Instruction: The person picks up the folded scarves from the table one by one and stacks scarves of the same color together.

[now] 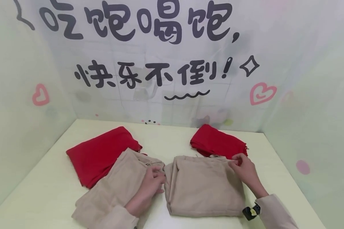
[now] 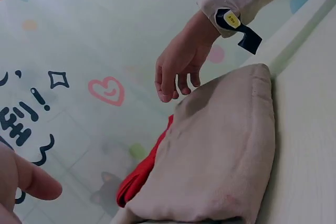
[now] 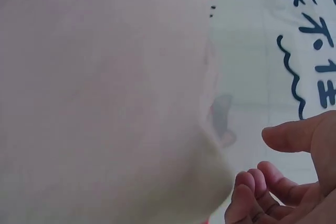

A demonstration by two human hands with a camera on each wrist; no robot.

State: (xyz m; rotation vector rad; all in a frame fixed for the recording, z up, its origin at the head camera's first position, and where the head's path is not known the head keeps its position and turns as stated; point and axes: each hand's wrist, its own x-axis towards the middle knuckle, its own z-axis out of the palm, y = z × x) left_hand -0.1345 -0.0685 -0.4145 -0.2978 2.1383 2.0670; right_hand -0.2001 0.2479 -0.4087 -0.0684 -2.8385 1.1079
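A folded beige garment (image 1: 206, 187) lies in front of me at the right of the table. My right hand (image 1: 245, 170) is at its far right corner. In the right wrist view the thumb (image 3: 289, 136) and curled fingers (image 3: 262, 195) stand apart with nothing between them. A second folded beige garment (image 1: 117, 181), with a thin cord near its far edge, lies at the left. My left hand (image 1: 152, 184) hovers between the two garments, over the left one's right side, its fingers loosely bent. The left wrist view shows its thumb (image 2: 37, 179) held out, touching nothing.
Behind the left beige garment lies a folded red cloth (image 1: 100, 156), partly covered by it. Another folded red cloth (image 1: 216, 140) sits behind the right one. The white table (image 1: 31, 194) meets printed walls at the back and both sides.
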